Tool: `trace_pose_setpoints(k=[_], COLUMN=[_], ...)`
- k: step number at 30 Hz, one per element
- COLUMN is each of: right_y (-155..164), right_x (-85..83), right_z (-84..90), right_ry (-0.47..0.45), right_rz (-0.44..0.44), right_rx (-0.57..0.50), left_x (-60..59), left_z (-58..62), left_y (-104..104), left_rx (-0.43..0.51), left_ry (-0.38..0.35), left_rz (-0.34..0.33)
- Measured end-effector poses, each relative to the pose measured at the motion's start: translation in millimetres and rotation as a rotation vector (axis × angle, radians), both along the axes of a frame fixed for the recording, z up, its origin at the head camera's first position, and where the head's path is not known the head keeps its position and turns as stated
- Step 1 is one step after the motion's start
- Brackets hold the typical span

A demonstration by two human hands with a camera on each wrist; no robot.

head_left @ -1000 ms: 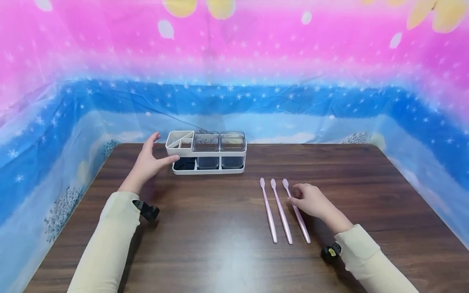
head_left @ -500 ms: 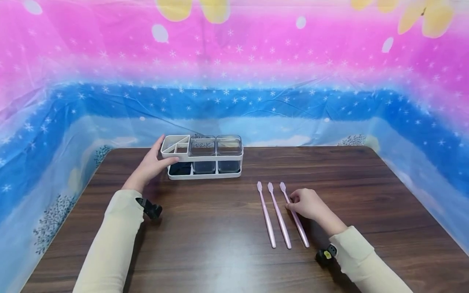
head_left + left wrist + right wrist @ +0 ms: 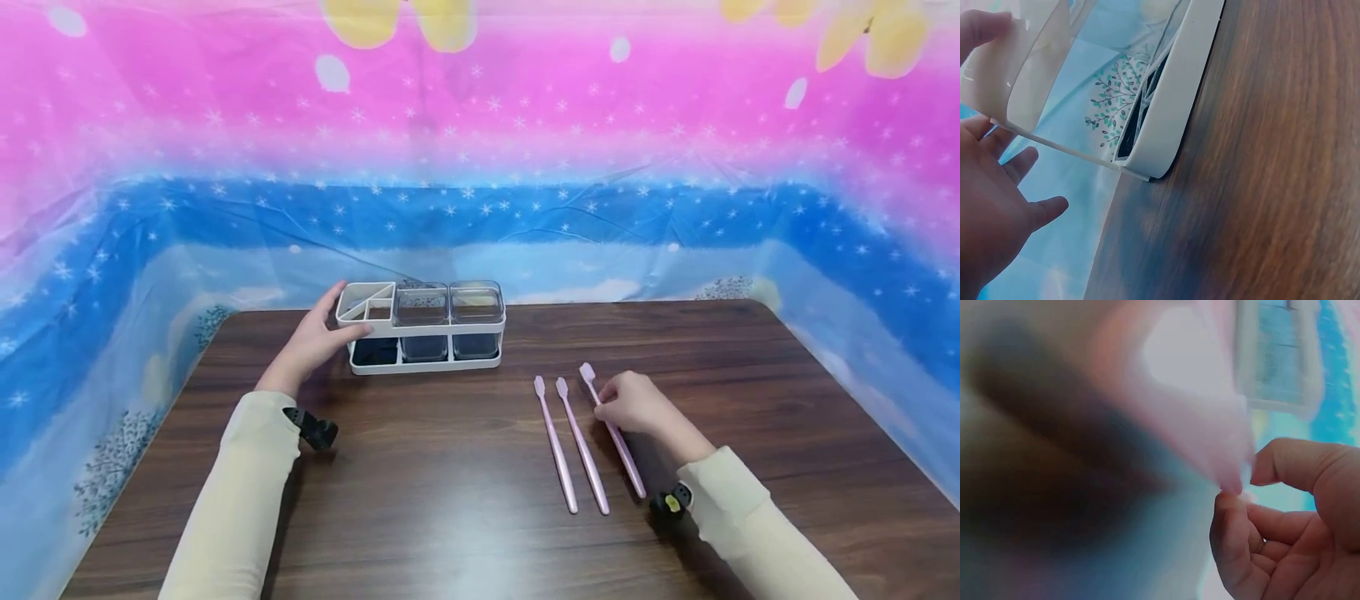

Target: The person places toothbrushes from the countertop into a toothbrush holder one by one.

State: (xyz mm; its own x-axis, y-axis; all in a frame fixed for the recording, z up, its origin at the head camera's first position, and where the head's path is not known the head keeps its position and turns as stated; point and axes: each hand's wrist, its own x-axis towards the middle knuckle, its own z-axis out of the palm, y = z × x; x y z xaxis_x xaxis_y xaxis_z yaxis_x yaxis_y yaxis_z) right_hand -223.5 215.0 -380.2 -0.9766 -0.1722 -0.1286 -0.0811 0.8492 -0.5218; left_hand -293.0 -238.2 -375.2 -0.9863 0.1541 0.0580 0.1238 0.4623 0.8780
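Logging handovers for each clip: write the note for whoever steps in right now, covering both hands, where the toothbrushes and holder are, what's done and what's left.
Left hand: fingers curled round the left end of the white holder, which stands at the back of the table.
Right hand: pinching the rightmost pink toothbrush, head end tipped up, handle end seemingly on the wood.
The other two toothbrushes lie flat side by side, left of it, untouched.
Done: holder gripped, one brush grasped.
Left: no brush is in the holder yet; all three remain out on the table.
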Motion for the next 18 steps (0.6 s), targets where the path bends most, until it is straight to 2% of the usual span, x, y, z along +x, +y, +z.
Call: trace_pose_setpoints(k=[2, 5, 10, 14, 18], right_y=[-3.8, -17.9, -63.1, -109.7, -154.8], right_x=[-10.0, -27.6, -56.5, -72.5, -79.3], right_z=[18.4, 55.9, 111.7, 135.9, 145.8], right_ry=[-0.037, -0.071, 0.000, 0.113, 0.169], right_rz=[-0.001, -0.001, 0.015, 0.013, 0.013], right_rx=[-0.067, -0.196, -0.399, -0.529, -0.651], left_x=[-0.8, -1.7, -1.8, -0.2, 1.1], left_z=[0.6, 1.9, 2.8, 3.4, 3.7], left_y=[0.7, 1.7, 1.1, -0.7, -2.6], left_rx=[-0.003, 0.008, 0.017, -0.005, -0.020], left_ry=[-0.001, -0.005, -0.010, -0.014, -0.021], left_rz=[-0.001, -0.006, -0.016, -0.009, -0.005])
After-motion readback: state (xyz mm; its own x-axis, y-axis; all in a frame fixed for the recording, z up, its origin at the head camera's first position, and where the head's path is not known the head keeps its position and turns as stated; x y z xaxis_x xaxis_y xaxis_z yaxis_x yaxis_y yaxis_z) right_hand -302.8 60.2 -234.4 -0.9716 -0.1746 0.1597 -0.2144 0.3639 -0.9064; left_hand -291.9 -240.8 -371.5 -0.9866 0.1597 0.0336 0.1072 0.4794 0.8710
